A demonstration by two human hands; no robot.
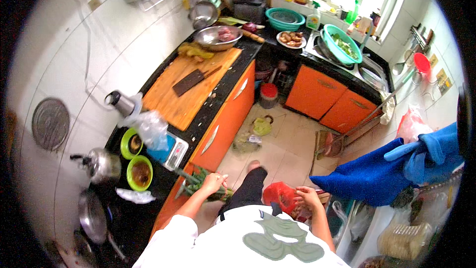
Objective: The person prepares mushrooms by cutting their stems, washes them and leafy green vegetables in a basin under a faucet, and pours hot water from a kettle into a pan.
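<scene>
My left hand (214, 184) is in front of the orange cabinets, its fingers partly curled. Beside it and partly behind it is a bundle of long green vegetables (196, 179); whether the fingers touch it is unclear. My right hand (308, 196) hangs low on the other side of my body, fingers loosely apart and nothing seen in them. Close to that hand is a red plastic bag (278, 195), its lower part hidden by my shirt.
A cleaver (189, 83) lies on a wooden cutting board (163, 100) at left. Nearby are a kitchen scale (176, 156) and green bowls (150, 173). A teal colander (328, 29) of leafy greens sits over the sink. Blue cloth (364, 171) hangs at right; a lidded bucket (268, 98) stands ahead.
</scene>
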